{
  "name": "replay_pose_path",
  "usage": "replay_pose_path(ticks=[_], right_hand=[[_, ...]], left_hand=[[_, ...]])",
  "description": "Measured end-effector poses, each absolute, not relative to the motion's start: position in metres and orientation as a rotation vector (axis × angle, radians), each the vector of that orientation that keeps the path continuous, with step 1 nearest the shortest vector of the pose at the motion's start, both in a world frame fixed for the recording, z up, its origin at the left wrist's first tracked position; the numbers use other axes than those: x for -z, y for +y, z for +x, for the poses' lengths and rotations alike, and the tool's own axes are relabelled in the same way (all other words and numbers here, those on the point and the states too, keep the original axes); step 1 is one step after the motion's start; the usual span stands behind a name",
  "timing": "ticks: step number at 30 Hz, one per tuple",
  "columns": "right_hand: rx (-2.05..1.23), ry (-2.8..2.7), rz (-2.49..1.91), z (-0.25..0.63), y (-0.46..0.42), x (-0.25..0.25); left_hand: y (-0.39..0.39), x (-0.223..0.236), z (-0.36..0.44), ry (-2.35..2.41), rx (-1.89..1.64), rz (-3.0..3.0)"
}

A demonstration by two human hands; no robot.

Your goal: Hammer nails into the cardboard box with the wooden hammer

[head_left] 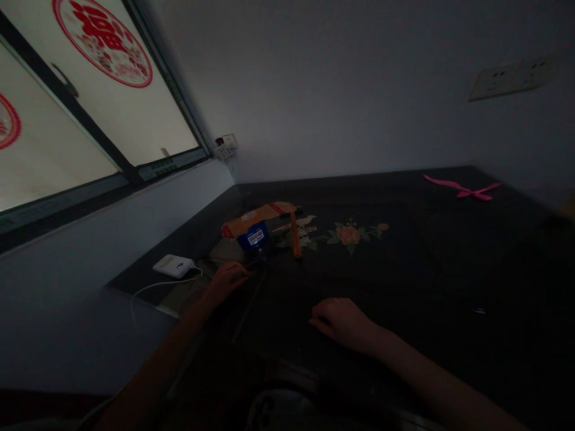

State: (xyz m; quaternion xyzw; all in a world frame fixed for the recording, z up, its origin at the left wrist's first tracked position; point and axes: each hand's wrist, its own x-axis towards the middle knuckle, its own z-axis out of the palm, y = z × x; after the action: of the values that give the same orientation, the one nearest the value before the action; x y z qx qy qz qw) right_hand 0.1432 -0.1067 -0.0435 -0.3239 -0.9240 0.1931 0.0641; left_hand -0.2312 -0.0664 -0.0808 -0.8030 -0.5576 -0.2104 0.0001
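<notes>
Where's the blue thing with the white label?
In the head view, the blue thing is left of centre on the dark table, just beyond the left hand, by the orange wrapper.

The slim, bare left forearm [173, 339], toward half past seven, narrows to a bare left hand [226, 280]; the tapering, bare right forearm [417, 359], toward half past four, to a bare right hand [344, 321].

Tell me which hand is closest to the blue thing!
The left hand, close in front of the blue container; the right hand is clearly farther away.
</notes>
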Motion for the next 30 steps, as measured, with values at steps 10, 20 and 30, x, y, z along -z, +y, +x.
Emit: replay_pose_path(ticks=[10, 20, 30], right_hand=[[-0.558, -2.806, -0.97, 0.142, -0.106, 0.045], [-0.585, -2.783, -0.972, 0.143, -0.106, 0.047], [-0.604, -2.704, -1.004, 0.143, -0.105, 0.052]], left_hand=[[-0.045, 0.086, -0.212, -1.725, 0.641, -2.47], [-0.053, 0.059, -0.158, -1.648, 0.953, -2.416], [-0.056, 0.053, 0.028, -1.642, 1.539, -3.758]])
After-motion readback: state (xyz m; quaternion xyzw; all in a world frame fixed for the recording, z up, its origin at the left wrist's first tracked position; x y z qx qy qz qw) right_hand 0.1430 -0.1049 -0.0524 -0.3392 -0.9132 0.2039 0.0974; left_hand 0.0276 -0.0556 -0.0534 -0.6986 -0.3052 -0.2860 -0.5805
